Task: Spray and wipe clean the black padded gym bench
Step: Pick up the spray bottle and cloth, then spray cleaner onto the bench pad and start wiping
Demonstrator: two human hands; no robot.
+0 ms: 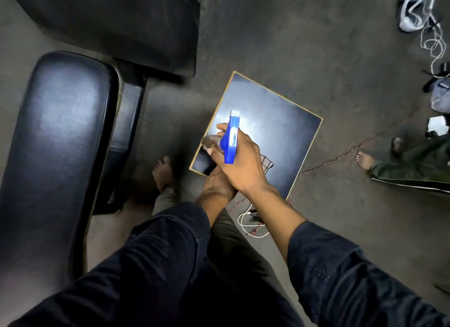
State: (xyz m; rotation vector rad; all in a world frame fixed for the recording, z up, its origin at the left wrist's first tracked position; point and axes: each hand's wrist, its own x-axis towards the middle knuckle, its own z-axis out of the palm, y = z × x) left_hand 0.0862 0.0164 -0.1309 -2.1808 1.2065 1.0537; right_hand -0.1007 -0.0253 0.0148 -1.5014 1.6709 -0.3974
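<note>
Right hand (239,160) is wrapped around the spray bottle (231,139), over the small dark board (272,131) on the floor. Left hand (216,180) sits under it, mostly hidden; can't tell its grip, though a checked cloth (267,163) pokes out beside it. Bench (58,141) is off to the left, well apart, long axis running near-to-far, tilted slightly right. Nozzle points away from the person, not at the pad. Judgement: swing left, aim down at the pad, then squeeze and wipe lengthwise.

The right hand (239,162) grips a blue-headed spray bottle (230,138) over a dark board (280,122), beside the bench (58,131).
</note>
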